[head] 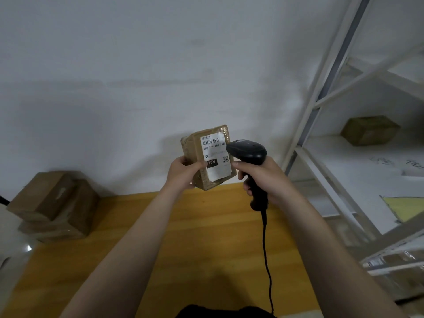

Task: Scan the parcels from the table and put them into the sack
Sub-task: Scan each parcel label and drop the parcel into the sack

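Left hand [183, 172] holds parcel [207, 157], label [215, 154] reading "15H"

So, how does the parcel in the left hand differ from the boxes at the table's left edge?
The held parcel is lifted above the table in the left hand; the stacked boxes rest on it. The held parcel shows a white label towards the scanner in the right hand; the stacked boxes show none. The held parcel looks smaller. Both are brown taped cardboard.
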